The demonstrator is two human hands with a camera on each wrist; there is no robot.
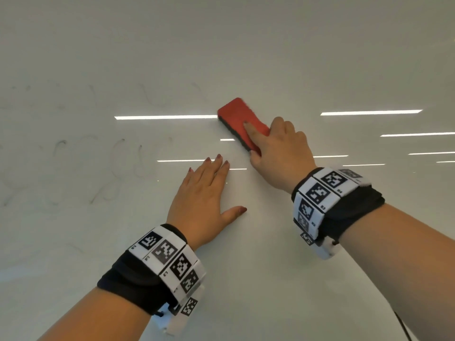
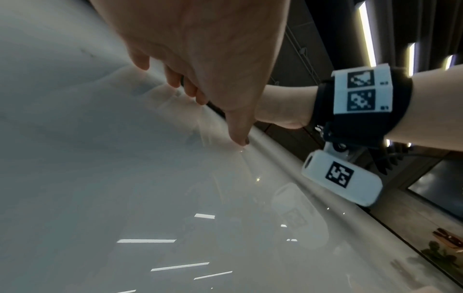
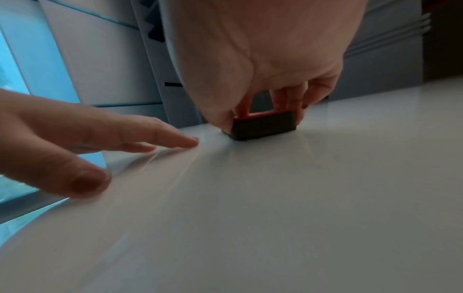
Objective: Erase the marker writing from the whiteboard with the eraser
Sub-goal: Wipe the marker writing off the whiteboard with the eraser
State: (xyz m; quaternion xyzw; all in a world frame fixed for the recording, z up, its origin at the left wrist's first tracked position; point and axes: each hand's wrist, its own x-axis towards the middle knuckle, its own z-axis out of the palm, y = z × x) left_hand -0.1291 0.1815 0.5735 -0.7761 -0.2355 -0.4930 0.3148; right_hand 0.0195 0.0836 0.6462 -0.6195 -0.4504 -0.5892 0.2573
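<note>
Head view: the right hand (image 1: 278, 153) grips the red eraser (image 1: 240, 121), forefinger lying along its top and thumb and other fingers curled at its sides, its dark felt face flat on the whiteboard (image 1: 270, 279). The left hand (image 1: 204, 200) lies flat on the board just below and left of the eraser, fingers straight, holding nothing. Faint grey marker smears (image 1: 118, 166) remain well off to the left.
</note>
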